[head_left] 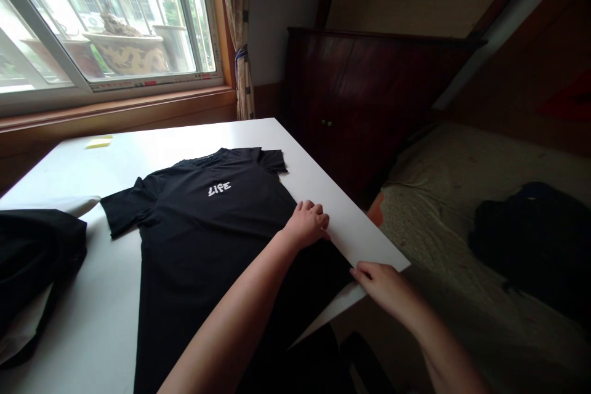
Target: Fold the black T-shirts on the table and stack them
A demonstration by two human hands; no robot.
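Your left forearm (231,320) lies nearest the camera, rising from the bottom centre of the frame over a black T-shirt (194,246). At the left edge, a dark cloth (41,246) sits bunched on the white table (106,301), and a yellow pad (98,142) lies at the upper left. The T-shirt fills the middle, its collar toward the top and its white lettering (219,189) facing up. Its two sleeves, one at centre left (127,206) and one at upper centre (276,160), reach out to either side. So the laying-out looks mostly done: the body is spread fairly flat, with light creases and no fold that you can see. Just right of centre, your left hand (308,221) is half curled on the shirt's right edge; whether it grips cloth you cannot tell. Further right, your right hand (381,283) pinches the edge between thumb and fingers near the table's corner. That side seems the part left to settle; the lower hem is too dark to judge
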